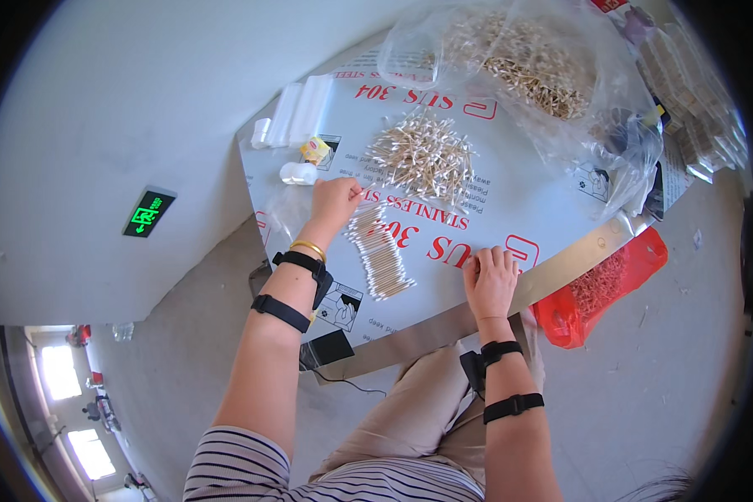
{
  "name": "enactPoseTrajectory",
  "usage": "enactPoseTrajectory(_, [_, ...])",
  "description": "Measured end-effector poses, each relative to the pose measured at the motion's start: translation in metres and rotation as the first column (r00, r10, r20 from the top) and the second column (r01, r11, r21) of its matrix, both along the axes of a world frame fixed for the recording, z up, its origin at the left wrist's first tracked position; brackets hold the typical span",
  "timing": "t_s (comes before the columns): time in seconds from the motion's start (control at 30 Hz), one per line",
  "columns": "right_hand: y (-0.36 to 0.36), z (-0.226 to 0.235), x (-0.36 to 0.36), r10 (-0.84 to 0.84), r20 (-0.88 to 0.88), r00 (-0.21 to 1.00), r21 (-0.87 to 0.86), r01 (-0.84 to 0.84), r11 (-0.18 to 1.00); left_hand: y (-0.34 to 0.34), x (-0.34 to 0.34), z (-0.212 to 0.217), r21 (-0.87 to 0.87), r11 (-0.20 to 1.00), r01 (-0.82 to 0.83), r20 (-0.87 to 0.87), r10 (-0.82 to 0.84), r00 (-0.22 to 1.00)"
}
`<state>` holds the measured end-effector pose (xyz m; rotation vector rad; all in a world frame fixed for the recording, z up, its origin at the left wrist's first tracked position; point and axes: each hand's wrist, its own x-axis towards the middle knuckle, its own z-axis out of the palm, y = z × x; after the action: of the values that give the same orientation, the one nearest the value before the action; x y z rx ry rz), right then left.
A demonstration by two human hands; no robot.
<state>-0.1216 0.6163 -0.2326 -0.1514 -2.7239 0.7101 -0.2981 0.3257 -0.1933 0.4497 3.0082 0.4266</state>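
Note:
My left hand (335, 201) is curled at the top end of a lined-up row of wooden cotton swabs (378, 253) on the white table top (519, 192); its fingers pinch at the row's upper end, and what they hold is hidden. My right hand (491, 279) rests flat on the table near the front edge, fingers apart, nothing in it. A loose heap of cotton swabs (422, 155) lies just beyond the row, between the two hands and further back.
A big clear plastic bag of swabs (527, 63) fills the far right. Clear bags (297, 109), a small yellow packet (315, 150) and a tape roll (297, 173) lie at the left. A red bag (607, 284) hangs below the metal table edge (560, 272).

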Motion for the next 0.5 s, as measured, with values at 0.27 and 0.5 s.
enactPoseTrajectory(0.27, [0.001, -0.002, 0.000, -0.009, -0.020, 1.000, 0.005, 0.009, 1.000, 0.000, 0.003, -0.002, 0.170, 0.985, 0.003, -0.085, 0.011, 0.996])
enactPoseTrajectory(0.5, [0.000, 0.001, 0.000, -0.006, -0.009, 1.000, 0.012, 0.007, 1.000, 0.015, -0.001, -0.001, 0.071, 0.997, -0.018, -0.073, 0.023, 0.997])
